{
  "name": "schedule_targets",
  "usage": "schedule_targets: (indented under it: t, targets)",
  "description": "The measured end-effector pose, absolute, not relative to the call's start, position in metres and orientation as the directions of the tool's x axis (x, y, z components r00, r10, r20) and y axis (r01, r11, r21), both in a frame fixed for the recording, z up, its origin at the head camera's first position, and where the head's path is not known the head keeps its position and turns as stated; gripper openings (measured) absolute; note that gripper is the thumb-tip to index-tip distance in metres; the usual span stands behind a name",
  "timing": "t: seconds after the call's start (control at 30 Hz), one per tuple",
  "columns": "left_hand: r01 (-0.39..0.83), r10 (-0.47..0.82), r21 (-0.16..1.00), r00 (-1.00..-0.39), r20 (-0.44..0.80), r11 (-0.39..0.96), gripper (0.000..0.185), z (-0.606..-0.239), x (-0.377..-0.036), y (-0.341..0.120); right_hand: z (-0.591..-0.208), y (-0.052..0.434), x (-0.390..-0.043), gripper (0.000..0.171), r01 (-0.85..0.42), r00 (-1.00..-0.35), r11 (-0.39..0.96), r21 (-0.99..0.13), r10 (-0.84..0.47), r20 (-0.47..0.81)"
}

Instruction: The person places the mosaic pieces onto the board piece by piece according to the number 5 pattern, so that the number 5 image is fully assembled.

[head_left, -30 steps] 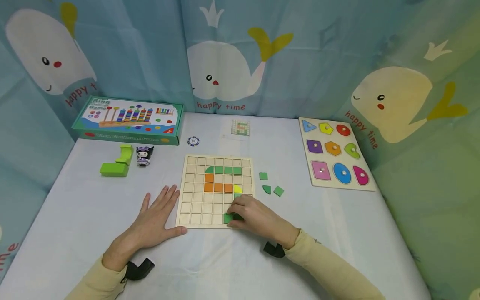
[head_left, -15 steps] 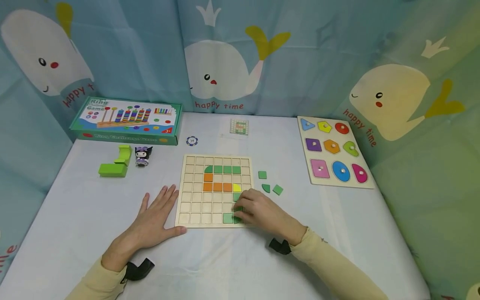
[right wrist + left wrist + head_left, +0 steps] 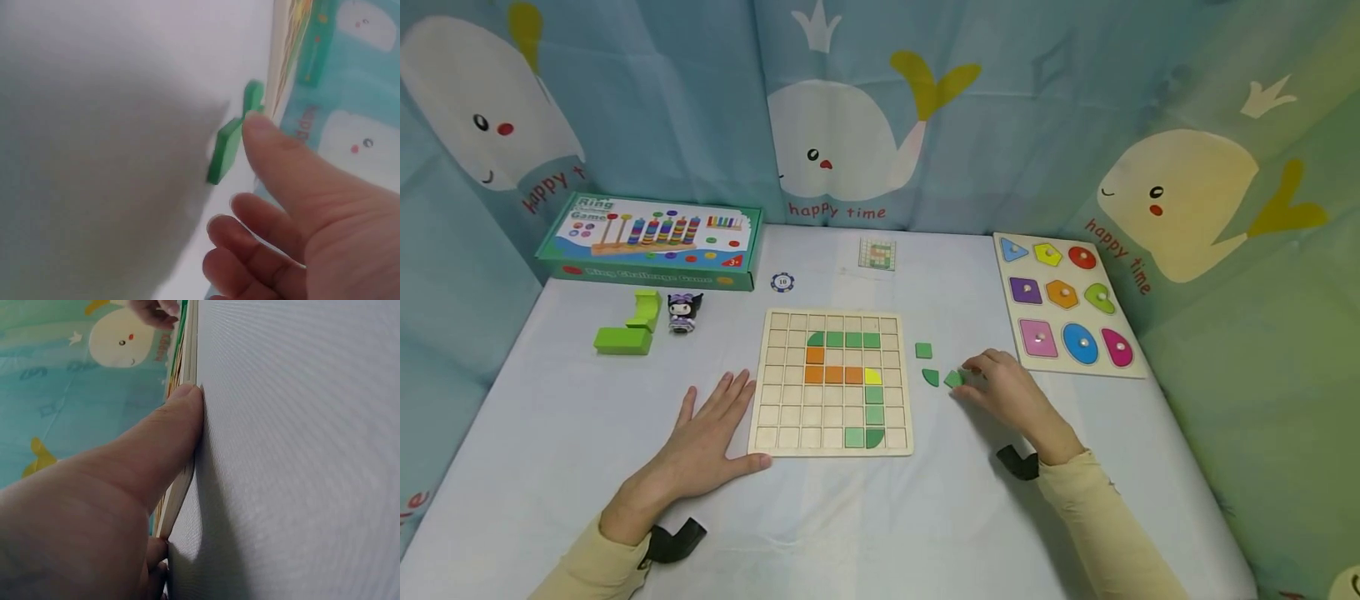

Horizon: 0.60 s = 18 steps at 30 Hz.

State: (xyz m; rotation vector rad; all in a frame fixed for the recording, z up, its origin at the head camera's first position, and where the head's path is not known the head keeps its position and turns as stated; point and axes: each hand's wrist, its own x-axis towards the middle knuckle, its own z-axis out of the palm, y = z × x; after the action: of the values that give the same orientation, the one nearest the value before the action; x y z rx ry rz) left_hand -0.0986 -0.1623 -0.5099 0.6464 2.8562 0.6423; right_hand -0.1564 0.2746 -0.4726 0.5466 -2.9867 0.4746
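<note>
A wooden grid board (image 3: 790, 416) lies on the table, with green, orange and yellow tiles set in several of its squares. My left hand (image 3: 703, 437) rests with spread fingers at the board's left side; in the left wrist view its thumb (image 3: 169, 422) presses against the board's edge. Right of the board, my right hand (image 3: 1011, 396) reaches to a loose green square tile (image 3: 953, 379), its thumb and fingers on either side. The right wrist view shows the fingers apart from that tile (image 3: 225, 151). Beside it lie a green quarter-round tile (image 3: 931, 377) and another green square tile (image 3: 923, 351).
A shape puzzle board (image 3: 1052, 329) stands at the right. Behind the grid board lie a small pattern card (image 3: 877, 254) and a poker chip (image 3: 782, 282). At the left are a game box (image 3: 651, 242), a small figurine (image 3: 683, 313) and green blocks (image 3: 623, 340).
My right hand has left the board's lower right part and moved right to the loose tiles. A green quarter-round tile now shows in the bottom row. The left hand has stayed put.
</note>
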Motion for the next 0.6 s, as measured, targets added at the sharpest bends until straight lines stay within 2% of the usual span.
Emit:
schedule_targets:
  t: [0.1,0.27,0.47,0.6]
  targets:
    - [0.377,0.438,0.438,-0.898,-0.043,0.816,0.109,-0.51,-0.099,-0.162,-0.478,0.278,-0.158,0.038,-0.334,-0.942,0.893,-0.303,-0.322,0.091]
    - [0.376,0.437,0.435,-0.898,-0.046,0.818,0.108,-0.51,-0.099,-0.162,-0.481,0.277,-0.161,0.026,-0.373,-0.928,0.878,-0.301,-0.358,0.103]
    - [0.374,0.439,0.435,-0.897,-0.055,0.819,0.109,-0.509,-0.099,-0.162,-0.464,0.261,-0.161,0.021,-0.373,-0.928,0.86,-0.348,-0.35,0.129]
    - [0.374,0.441,0.437,-0.896,-0.057,0.818,0.109,-0.509,-0.1,-0.162,-0.457,0.238,-0.158,0.021,-0.456,-0.89,0.803,-0.383,-0.422,0.175]
